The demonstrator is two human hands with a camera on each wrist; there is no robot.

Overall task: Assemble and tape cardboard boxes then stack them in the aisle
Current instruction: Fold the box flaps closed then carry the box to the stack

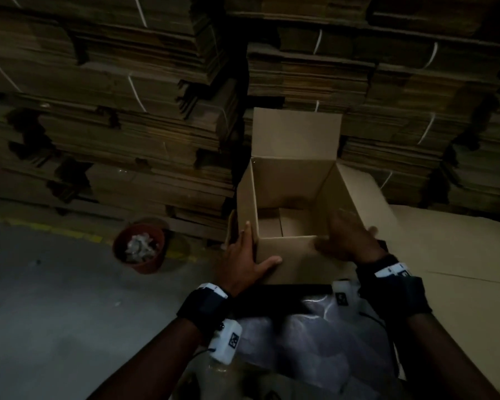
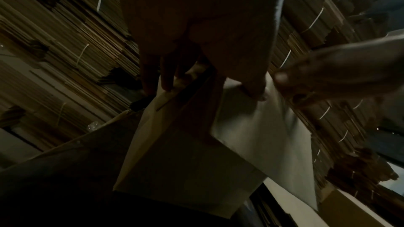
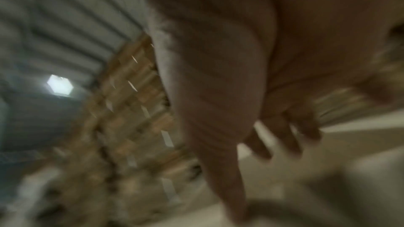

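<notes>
An open brown cardboard box (image 1: pixel 295 183) stands upright in front of me, its top flaps raised or splayed outward. My left hand (image 1: pixel 243 255) lies against its near-left corner, with the thumb flat on the near wall and the straight fingers (image 2: pixel 153 75) on the left side. In the left wrist view the box (image 2: pixel 186 161) fills the lower middle. My right hand (image 1: pixel 347 238) is blurred, with spread fingers hovering at the near-right rim and holding nothing. The right wrist view shows the right hand (image 3: pixel 273 127) with its fingers apart over pale cardboard.
Tall stacks of strapped flat cartons (image 1: pixel 127 111) wall off the far side. A reddish bucket (image 1: pixel 139 245) of crumpled scraps sits on the grey floor (image 1: pixel 55 313) by a yellow line (image 1: pixel 55 230). A flat cardboard sheet (image 1: pixel 445 249) lies to the right. Plastic-wrapped material (image 1: pixel 315 342) lies near me.
</notes>
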